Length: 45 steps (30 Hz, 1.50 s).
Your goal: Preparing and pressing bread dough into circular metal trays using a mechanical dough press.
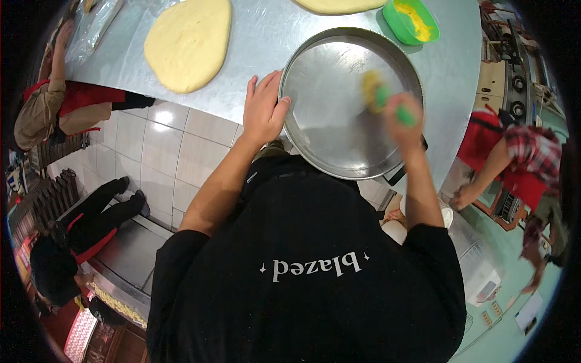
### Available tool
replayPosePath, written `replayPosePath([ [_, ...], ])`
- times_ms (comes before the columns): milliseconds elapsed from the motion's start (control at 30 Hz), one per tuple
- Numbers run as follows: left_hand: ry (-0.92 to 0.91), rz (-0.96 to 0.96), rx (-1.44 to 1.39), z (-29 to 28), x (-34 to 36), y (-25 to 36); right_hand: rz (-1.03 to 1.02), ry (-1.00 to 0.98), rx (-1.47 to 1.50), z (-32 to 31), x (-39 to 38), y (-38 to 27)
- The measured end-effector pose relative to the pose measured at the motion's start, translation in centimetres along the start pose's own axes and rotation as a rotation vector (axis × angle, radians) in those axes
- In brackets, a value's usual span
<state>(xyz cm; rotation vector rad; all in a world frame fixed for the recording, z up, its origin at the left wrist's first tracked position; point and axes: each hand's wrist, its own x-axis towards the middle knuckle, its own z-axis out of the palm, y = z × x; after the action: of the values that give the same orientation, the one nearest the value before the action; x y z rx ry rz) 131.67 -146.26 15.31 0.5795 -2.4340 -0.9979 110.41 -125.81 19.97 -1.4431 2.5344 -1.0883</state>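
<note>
A large round metal pan [327,130] sits at the near edge of the steel table, partly overhanging it. My left hand [264,109] rests against the pan's left outer side, fingers stretched out and thumb by the rim. Over the pan's right half, my right hand [404,124] is closed around a brush [381,94] with a green handle and yellowish bristles. Motion blurs both this hand and the brush. The bristles are at the pan's inner bottom. Beyond the pan, a green plastic tub [402,27] holds a yellow paste.
A flat yellow dough round [189,45] lies left of the pan, another [342,5] beyond it. A clear plastic bag [94,30] is at the table's far left. People in red aprons stand on both sides; another person [57,269] is at lower left.
</note>
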Motion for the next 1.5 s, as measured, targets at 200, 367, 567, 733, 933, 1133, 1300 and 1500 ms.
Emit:
replayPosePath([
  [200, 0.061, -0.056, -0.081, -0.1, -1.5, 0.3, -0.180, -0.221, 0.176, 0.2, -0.3, -1.7],
  [367, 0.145, -0.114, -0.290, -0.7, -0.7, 0.0, -0.173, -0.250, 0.225, -0.1, -1.3, -4.3],
  [567, 0.163, -0.138, -0.347, 0.9, 0.5, -2.1, 0.372, -0.519, 0.074, -3.6, 2.8, 1.8],
  [733, 0.172, -0.083, -0.313, 1.3, 0.6, -2.3, 0.123, 0.071, 0.020, 0.2, 6.0, 3.3],
  [933, 0.204, -0.091, -0.327, 0.5, -0.3, -0.9, -0.203, -0.401, 0.442, 4.5, 1.1, -3.3],
  [1133, 0.213, -0.130, -0.291, 0.4, 0.2, -0.2, 0.056, -0.024, 0.162, 1.5, 5.7, 1.7],
  [1300, 0.267, -0.120, -0.278, 0.9, -0.4, -0.3, -0.527, -0.715, 0.279, 0.7, -0.6, -3.6],
  [1500, 0.334, -0.187, -0.296, 1.4, -0.2, -0.1, 0.156, 0.417, 0.525, -5.5, 6.4, 8.7],
])
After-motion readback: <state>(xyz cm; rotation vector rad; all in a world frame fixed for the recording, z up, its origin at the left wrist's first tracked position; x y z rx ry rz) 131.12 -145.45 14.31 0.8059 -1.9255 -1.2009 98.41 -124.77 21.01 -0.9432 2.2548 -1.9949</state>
